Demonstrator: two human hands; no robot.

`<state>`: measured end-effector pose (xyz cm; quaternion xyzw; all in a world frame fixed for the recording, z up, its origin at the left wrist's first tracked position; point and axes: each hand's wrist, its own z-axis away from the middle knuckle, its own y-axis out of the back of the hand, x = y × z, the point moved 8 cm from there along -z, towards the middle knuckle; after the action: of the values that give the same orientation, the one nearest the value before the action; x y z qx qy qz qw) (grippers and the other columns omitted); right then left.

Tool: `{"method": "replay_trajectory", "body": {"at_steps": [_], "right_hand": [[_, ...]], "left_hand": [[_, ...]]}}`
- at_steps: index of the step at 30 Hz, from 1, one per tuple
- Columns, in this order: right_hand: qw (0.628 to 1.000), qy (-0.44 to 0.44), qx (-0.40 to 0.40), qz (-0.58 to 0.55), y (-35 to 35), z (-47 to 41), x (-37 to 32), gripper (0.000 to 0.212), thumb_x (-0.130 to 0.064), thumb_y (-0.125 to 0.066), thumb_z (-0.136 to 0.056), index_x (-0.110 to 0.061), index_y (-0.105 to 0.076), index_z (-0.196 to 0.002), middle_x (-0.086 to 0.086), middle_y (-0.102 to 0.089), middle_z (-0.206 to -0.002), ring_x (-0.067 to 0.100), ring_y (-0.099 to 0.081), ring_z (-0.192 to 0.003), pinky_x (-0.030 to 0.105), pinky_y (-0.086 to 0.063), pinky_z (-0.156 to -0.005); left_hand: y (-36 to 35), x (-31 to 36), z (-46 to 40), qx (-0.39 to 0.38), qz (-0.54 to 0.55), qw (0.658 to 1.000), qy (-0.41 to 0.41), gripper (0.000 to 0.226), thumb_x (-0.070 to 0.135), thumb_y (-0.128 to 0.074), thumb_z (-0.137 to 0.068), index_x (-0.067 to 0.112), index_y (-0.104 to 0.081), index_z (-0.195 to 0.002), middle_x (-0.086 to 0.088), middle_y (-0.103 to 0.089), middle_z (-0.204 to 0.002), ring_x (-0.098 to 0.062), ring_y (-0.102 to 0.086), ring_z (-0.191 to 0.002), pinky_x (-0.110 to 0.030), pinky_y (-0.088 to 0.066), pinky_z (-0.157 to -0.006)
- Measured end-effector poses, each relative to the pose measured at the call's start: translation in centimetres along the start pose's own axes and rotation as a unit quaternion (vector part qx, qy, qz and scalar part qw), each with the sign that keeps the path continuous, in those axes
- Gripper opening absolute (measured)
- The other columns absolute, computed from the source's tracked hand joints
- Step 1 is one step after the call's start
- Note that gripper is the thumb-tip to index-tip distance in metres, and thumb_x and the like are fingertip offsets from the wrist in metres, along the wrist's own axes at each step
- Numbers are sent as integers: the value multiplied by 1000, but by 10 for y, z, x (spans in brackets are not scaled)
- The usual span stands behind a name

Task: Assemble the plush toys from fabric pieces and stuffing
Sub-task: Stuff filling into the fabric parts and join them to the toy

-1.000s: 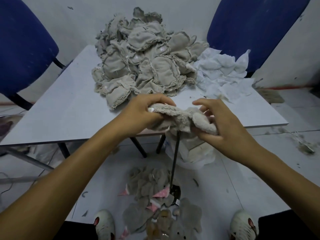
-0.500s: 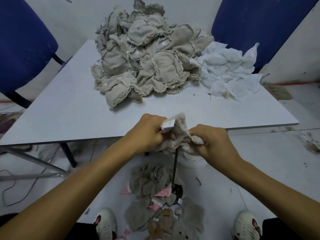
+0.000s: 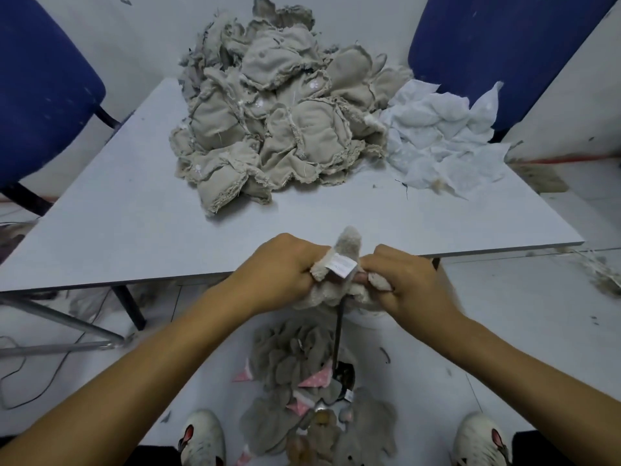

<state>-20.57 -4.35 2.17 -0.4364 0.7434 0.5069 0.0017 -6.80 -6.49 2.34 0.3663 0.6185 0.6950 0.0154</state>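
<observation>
Both hands, left hand [image 3: 285, 267] and right hand [image 3: 408, 284], gripped one plush skin [image 3: 339, 280] at frame centre, just below the table [image 3: 134, 230] edge, over a dark rod [image 3: 337, 334]. Risk: hard pulling could tear a seam or slip it off the rod.

Your view: even, soft indoor light, moderately bright, no glare. Faint shadow under fabric pile [image 3: 279, 122] on table [image 3: 111, 213]. Wide-angle bending at edges, chairs curve. Slight softness overall; floor pieces near bottom blurrier.
</observation>
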Motion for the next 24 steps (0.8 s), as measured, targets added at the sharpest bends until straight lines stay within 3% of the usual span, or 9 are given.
{"method": "replay_trajectory", "body": {"at_steps": [3,6,8,11,14,16,18,20,24], "right_hand": [[999,6,8,38,6,-2,-3,34,-39,-56,-93,-7,-68,-90,-1,-52,-79,19,-51,-68,31,-42,-57],[999,-15,34,-8,13,-6,-6,42,-44,-63,-90,-6,-66,-107,-5,-48,-91,12,-46,-80,22,-37,-69],[996,9,86,-5,21,-9,-15,33,-34,-60,-92,-2,-65,-98,0,-53,-85,12,-46,-76,19,-35,-66],[993,10,115,-4,25,-9,-10,28,-23,-53,-92,1,-63,-84,5,-55,-74,13,-46,-68,18,-32,-59],[998,8,4,70,-1,1,2,25,-22,-52,-88,-2,-64,-80,7,-58,-71,25,-57,-66,24,-31,-50],[998,-37,-54,21,-11,7,10,30,-36,-63,-91,-7,-66,-96,0,-60,-85,19,-58,-79,28,-44,-60],[998,-51,-14,-38,-2,4,9,51,-53,-66,-85,-13,-63,-115,-10,-59,-100,3,-53,-90,12,-43,-77],[996,-30,63,-57,15,-2,2,45,-49,-65,-87,-14,-64,-116,-8,-64,-103,2,-56,-90,7,-40,-77],[995,7,96,-4,23,-10,-7,39,-37,-56,-93,-2,-64,-77,6,-60,-71,21,-52,-63,28,-38,-59]], "left_hand": [[7,-2,-1,15,26,999,-24,29,15,-49,-78,40,-42,-65,13,-49,-60,-5,-47,-62,-33,-41,-60],[24,0,1,84,182,979,-36,23,3,-65,-83,25,-62,-75,2,-61,-70,-4,-54,-69,-30,-42,-65],[43,9,0,163,270,947,-68,10,19,-76,-80,15,-67,-80,-2,-66,-78,-6,-58,-76,-29,-46,-68],[60,29,-3,231,227,939,-119,13,26,-79,-79,18,-71,-85,10,-70,-84,-2,-63,-80,-21,-49,-72],[33,26,-13,89,99,989,-72,18,37,-81,-79,27,-67,-85,9,-65,-82,-9,-60,-80,-24,-42,-69],[16,14,-14,-3,99,994,-36,28,34,-83,-78,39,-59,-91,14,-63,-91,-9,-60,-91,-21,-41,-73],[11,2,-12,-50,113,992,-14,42,31,-84,-77,37,-58,-110,15,-65,-109,-8,-60,-105,-26,-48,-87],[14,-8,-12,-71,86,994,-1,38,32,-84,-76,27,-63,-108,7,-67,-102,-15,-62,-96,-41,-51,-88],[22,-16,-12,-44,164,985,19,19,17,-85,-76,18,-67,-83,-8,-65,-80,-30,-62,-81,-50,-53,-78]]}}
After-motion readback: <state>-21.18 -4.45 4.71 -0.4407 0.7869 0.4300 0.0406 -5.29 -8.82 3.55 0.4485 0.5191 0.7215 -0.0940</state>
